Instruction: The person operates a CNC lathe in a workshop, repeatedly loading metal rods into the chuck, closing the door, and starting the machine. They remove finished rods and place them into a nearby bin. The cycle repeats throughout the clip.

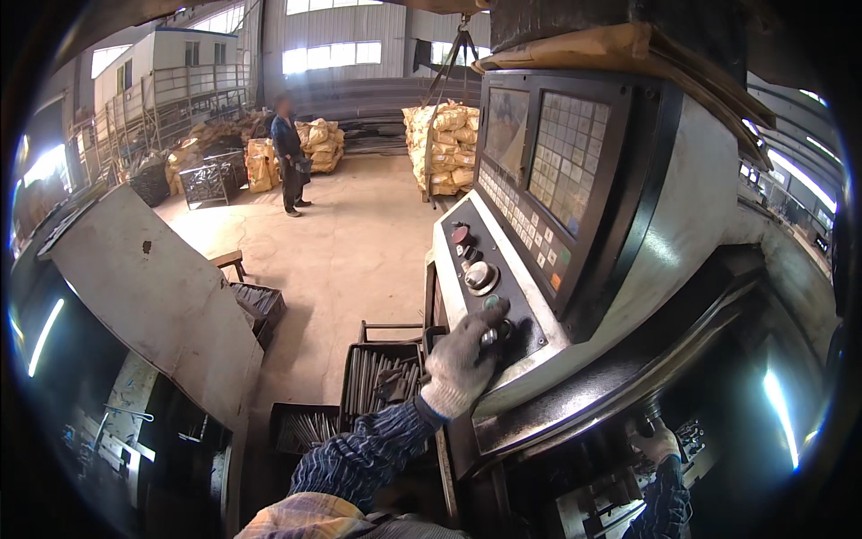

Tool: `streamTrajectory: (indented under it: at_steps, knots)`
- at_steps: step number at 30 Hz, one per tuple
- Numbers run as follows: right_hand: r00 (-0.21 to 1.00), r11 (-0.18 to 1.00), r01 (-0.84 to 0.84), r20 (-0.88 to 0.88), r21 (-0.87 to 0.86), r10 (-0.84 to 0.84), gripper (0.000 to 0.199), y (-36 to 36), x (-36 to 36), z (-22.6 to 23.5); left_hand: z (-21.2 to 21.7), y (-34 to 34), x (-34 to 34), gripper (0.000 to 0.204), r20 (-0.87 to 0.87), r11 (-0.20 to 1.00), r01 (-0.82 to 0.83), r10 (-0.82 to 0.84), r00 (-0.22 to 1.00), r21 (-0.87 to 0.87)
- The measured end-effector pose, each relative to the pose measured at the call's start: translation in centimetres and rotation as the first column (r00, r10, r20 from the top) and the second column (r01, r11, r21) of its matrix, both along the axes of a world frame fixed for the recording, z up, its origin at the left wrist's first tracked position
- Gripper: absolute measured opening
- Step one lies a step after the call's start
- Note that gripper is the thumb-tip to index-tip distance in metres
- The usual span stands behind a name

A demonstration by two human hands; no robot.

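Observation:
My left hand (pixel 462 355), in a grey work glove with a striped sleeve, lies on the sloping control panel (pixel 539 296) of a grey machine. Its fingers close round a small silver knob (pixel 490 337) near the panel's lower end, and the thumb points up toward a green button (pixel 491 302). A larger silver dial (pixel 479 275) and a red button (pixel 460 234) sit higher on the panel, below a keypad and screen (pixel 564 157). My right hand (pixel 656 442), also gloved, reaches up into the dark machine bay at the lower right, touching a dark part; its grip is unclear.
Dark crates of metal rods (pixel 382 377) stand on the floor below the panel, with another (pixel 305 427) beside them. A slanted grey machine cover (pixel 153 296) fills the left. Farther back a person (pixel 289 153) stands near stacked yellow sacks (pixel 444 148).

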State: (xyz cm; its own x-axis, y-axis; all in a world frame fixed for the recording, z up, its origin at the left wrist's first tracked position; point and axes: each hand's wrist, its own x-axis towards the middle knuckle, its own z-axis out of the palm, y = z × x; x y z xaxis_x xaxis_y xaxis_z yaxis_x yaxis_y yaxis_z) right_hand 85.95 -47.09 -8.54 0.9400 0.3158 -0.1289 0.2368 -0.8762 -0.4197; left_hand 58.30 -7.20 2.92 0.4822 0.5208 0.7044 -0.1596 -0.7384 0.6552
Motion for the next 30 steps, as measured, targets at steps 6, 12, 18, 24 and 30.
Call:
streamTrajectory:
  at_steps: [6,12,18,24,30]
  knots:
    - [0.998,0.998,0.063,0.022,-0.010,-0.063,0.084,1.0,-1.9,1.8,1.2,-1.7,-1.9,0.059,-0.293,0.988,-0.064,0.103,0.950,0.139]
    - [0.909,0.942,0.330,0.289,-0.056,-0.301,0.063,1.5,-1.5,1.2,2.1,-2.0,-2.6,0.061,-0.461,0.990,-0.057,0.110,0.880,0.129]
    - [0.938,0.979,0.195,0.302,-0.054,-0.170,0.046,1.1,-2.7,0.8,-1.2,-4.8,-5.0,0.055,-0.134,0.973,0.172,-0.192,0.972,-0.153]
    - [0.963,0.986,-0.043,0.256,-0.161,0.084,0.041,2.1,-3.4,0.0,-4.4,-8.4,-10.0,0.036,-0.119,0.928,0.240,-0.282,0.952,-0.284]
    - [0.940,0.984,-0.085,0.315,-0.154,0.130,0.038,2.2,-4.7,-0.7,-4.0,-11.0,-15.2,0.036,-0.401,0.939,0.169,-0.285,0.871,-0.301]
